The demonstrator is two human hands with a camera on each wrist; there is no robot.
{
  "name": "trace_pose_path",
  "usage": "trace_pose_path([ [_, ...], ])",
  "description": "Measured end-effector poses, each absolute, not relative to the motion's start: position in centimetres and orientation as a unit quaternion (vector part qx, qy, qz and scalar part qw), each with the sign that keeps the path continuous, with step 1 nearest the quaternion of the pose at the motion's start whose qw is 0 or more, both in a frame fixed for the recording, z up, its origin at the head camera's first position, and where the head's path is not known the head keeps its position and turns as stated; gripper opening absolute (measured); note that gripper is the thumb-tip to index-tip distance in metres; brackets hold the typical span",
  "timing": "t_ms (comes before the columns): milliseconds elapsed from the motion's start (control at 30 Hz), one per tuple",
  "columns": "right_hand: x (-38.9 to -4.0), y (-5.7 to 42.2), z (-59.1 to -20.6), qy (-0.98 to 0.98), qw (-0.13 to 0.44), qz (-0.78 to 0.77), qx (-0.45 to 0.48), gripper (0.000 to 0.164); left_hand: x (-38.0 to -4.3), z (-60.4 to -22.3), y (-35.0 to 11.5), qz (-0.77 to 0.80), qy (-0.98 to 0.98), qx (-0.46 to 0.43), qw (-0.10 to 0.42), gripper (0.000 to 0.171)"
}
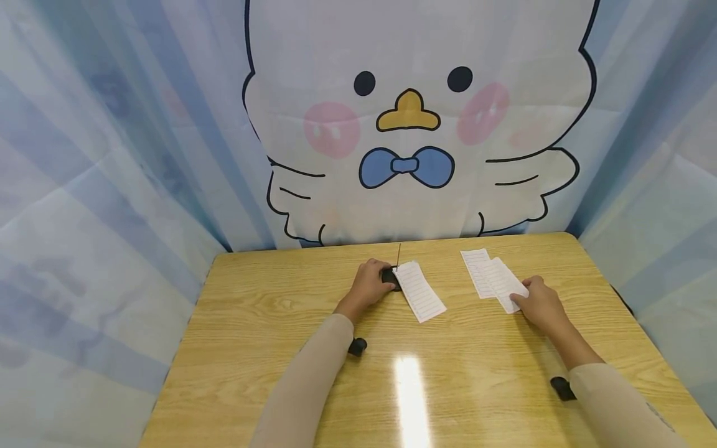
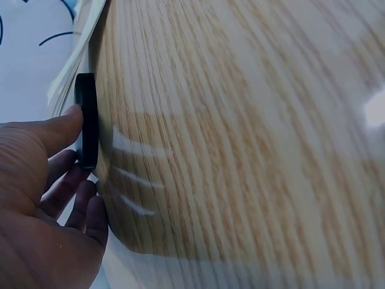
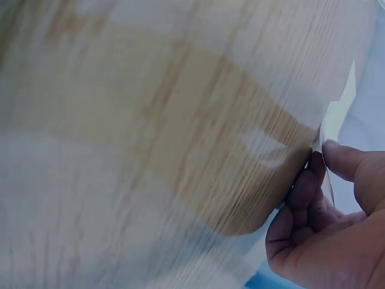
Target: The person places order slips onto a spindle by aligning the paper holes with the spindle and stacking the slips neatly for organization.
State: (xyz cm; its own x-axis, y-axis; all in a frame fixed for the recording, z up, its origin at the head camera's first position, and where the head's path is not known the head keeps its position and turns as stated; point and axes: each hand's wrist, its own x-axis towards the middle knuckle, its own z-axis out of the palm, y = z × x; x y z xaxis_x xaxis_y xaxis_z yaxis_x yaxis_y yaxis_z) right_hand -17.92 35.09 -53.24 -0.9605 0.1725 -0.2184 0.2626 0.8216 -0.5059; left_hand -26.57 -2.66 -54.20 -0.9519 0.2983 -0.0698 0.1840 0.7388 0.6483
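A person in beige sleeves reaches across a light-brown wood-grain counter [image 1: 252, 336] toward its far edge. Behind it hangs a pale curtain [image 1: 406, 205] printed with a white cartoon bird in a blue bow tie.

Near the middle of the far side stands a round, flat black base [image 1: 389, 278] with a thin upright rod [image 1: 399, 254]. The left hand [image 1: 368, 281] grips the base at its side, thumb and fingers curled about the rim, probably so that so light a stand cannot slide or tip. This low grip leaves the rod clear above the hand.

A white, lined rectangular paper slip [image 1: 420, 292] slants from the rod toward the person, its upper corner at the rod. The corner may be pierced, which would explain the slant, but the hole cannot be made out.

To the right, the right hand [image 1: 543, 305] pinches a second white lined slip [image 1: 505, 283] by its near right edge, fingers narrowed on the paper. Holding just the edge leaves most of the sheet uncovered, and likely helps part it from a third lined slip [image 1: 476, 270], which it partly overlaps on the left.
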Motion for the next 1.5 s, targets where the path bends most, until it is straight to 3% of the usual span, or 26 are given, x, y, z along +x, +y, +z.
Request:
trace_pose_path([
  [600,-17.7,36.3,-53.2,0.942,0.015,-0.312,0.126,0.048,-26.1,-54.3,-2.6,0.345,0.928,0.121,0.069,0.049],
  [900,-17.3,36.5,-51.7,0.935,0.019,-0.328,0.133,0.056,-26.0,-54.3,-2.5,0.337,0.932,0.114,0.069,0.049],
  [1500,-18.0,33.4,-48.7,0.936,-0.004,-0.344,0.073,0.047,-26.4,-54.3,-3.6,0.381,0.912,0.124,0.082,0.047],
])
